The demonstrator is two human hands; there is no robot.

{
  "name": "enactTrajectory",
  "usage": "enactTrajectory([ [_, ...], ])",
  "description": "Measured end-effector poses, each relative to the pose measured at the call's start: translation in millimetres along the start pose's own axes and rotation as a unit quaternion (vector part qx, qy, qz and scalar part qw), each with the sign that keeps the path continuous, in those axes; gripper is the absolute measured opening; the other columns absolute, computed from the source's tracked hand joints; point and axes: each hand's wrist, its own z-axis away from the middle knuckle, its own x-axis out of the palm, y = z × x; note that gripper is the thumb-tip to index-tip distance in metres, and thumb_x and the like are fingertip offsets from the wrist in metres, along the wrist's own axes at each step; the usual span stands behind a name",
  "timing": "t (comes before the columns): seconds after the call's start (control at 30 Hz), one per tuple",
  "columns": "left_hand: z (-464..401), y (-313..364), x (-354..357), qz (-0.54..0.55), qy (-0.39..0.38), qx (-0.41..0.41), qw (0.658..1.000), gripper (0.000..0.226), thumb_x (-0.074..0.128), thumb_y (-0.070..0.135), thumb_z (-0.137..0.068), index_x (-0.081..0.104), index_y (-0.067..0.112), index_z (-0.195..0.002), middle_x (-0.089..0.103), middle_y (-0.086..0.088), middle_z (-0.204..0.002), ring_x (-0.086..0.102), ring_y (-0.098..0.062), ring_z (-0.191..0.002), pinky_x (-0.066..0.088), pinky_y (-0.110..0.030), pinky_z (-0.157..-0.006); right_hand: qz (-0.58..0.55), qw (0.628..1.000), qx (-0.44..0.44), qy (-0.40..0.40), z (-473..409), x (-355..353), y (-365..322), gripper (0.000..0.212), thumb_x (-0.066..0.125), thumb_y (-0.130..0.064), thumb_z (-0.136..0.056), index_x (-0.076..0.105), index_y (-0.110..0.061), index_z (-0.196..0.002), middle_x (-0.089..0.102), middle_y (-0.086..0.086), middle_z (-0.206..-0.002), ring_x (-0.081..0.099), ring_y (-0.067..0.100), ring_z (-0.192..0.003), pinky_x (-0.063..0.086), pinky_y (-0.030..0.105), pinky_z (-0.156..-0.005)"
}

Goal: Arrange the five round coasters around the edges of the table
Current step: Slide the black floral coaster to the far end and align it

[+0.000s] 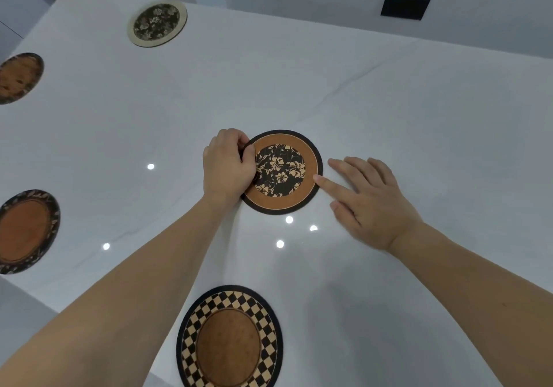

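A round coaster with a black flowered centre and a brown ring [284,174] lies in the middle of the white table [389,111]. My left hand [227,166] pinches its left rim with curled fingers. My right hand [368,198] rests flat on the cloth to its right, fingers spread, one fingertip touching the coaster's right rim. A checkered coaster [230,338] lies at the near edge. A brown coaster with a dark leafy rim [27,231] and another brown one [19,78] sit along the left edge. A pale-rimmed dark flowered coaster [157,23] is at the far left corner.
The white cloth has soft creases and several small bright light spots near the centre. A grey floor surrounds the table, with a black square [405,7] on it beyond the far edge.
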Motion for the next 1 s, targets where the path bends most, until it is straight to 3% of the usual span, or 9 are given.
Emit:
enactTrajectory([
  [0.13, 0, 1, 1, -0.017, 0.004, -0.001, 1.0, 0.008, 0.051, 0.022, -0.084, 0.057, 0.017, -0.081, 0.062, 0.002, -0.085, 0.055, -0.02, -0.08, 0.046, -0.043, -0.082, -0.01, 1.0, 0.007, 0.008, 1, -1, 0, 0.048, 0.036, -0.041, -0.092, 0.048, -0.029, -0.137, 0.042, 0.001, -0.149, 0.035, 0.025, -0.138, 0.02, 0.048, -0.116],
  [0.4, 1, -1, -2, 0.006, 0.001, 0.006, 1.0, 0.008, 0.052, 0.02, -0.081, 0.058, 0.017, -0.077, 0.061, 0.003, -0.082, 0.053, -0.018, -0.08, 0.034, -0.028, -0.079, -0.014, 1.0, 0.015, -0.009, 0, -4, -2, 0.046, 0.033, -0.04, -0.094, 0.05, -0.028, -0.134, 0.044, 0.001, -0.148, 0.034, 0.025, -0.139, 0.018, 0.045, -0.117],
  [0.63, 0, -4, -3, -0.002, 0.004, 0.011, 1.0, 0.009, 0.052, 0.019, -0.08, 0.059, 0.017, -0.075, 0.061, 0.002, -0.08, 0.052, -0.021, -0.079, 0.033, -0.029, -0.077, -0.04, 0.998, 0.033, 0.027, 2, -5, -10, 0.041, 0.039, -0.035, -0.094, 0.057, -0.025, -0.13, 0.049, 0.001, -0.144, 0.04, 0.024, -0.135, 0.025, 0.044, -0.114],
  [0.73, 1, -3, -5, -0.027, -0.01, 0.034, 0.999, 0.01, 0.052, 0.019, -0.082, 0.059, 0.014, -0.079, 0.061, -0.002, -0.082, 0.053, -0.025, -0.079, 0.037, -0.035, -0.075, -0.055, 0.995, 0.058, 0.064, -3, -5, -20, 0.035, 0.044, -0.033, -0.093, 0.064, -0.02, -0.118, 0.057, 0.002, -0.136, 0.049, 0.026, -0.128, 0.034, 0.042, -0.107],
  [0.83, -7, 0, -13, -0.113, -0.08, 0.081, 0.987, 0.014, 0.05, 0.02, -0.087, 0.058, 0.009, -0.089, 0.06, -0.008, -0.091, 0.054, -0.03, -0.083, 0.043, -0.041, -0.075, -0.089, 0.982, 0.144, 0.085, -28, -17, -39, 0.029, 0.051, -0.034, -0.09, 0.066, -0.016, -0.107, 0.063, 0.003, -0.118, 0.056, 0.027, -0.11, 0.046, 0.04, -0.093],
  [0.93, -22, 6, -32, -0.12, -0.203, 0.085, 0.968, 0.017, 0.052, 0.017, -0.087, 0.054, 0.006, -0.1, 0.058, -0.011, -0.1, 0.056, -0.032, -0.092, 0.049, -0.042, -0.077, -0.124, 0.962, 0.243, 0.0, -58, -36, -58, 0.035, 0.054, -0.025, -0.089, 0.054, -0.009, -0.121, 0.052, 0.01, -0.121, 0.049, 0.029, -0.11, 0.047, 0.038, -0.085],
  [1.0, -24, 14, -41, -0.142, -0.262, 0.117, 0.948, 0.026, 0.053, 0.014, -0.086, 0.051, 0.004, -0.11, 0.054, -0.014, -0.108, 0.056, -0.033, -0.097, 0.048, -0.041, -0.08, -0.117, 0.95, 0.286, -0.051, -71, -47, -68, 0.03, 0.053, -0.013, -0.088, 0.05, -0.003, -0.115, 0.05, 0.016, -0.118, 0.052, 0.032, -0.101, 0.043, 0.035, -0.073],
])
